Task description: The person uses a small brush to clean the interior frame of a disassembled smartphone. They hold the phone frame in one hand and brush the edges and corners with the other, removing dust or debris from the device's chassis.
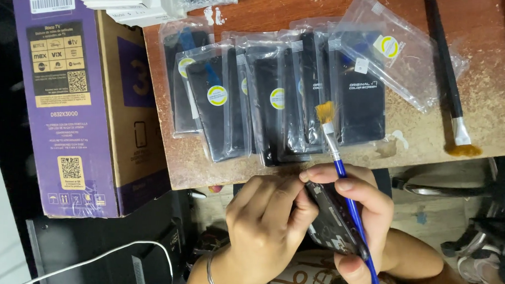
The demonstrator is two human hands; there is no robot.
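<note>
My right hand cradles an opened dark phone frame below the table edge, with its inner parts showing. A thin blue-handled brush is held against the frame in the same hand, and its orange bristles point up over the table. My left hand, with a thin bracelet at the wrist, pinches the frame's upper left edge with its fingertips. Both hands are over my lap, just in front of the table.
Several dark phone screens in clear bags lie overlapping on the worn wooden table. A black-handled brush lies at the right. A purple cardboard box stands at the left, with a white cable below it. A shoe shows at the lower right.
</note>
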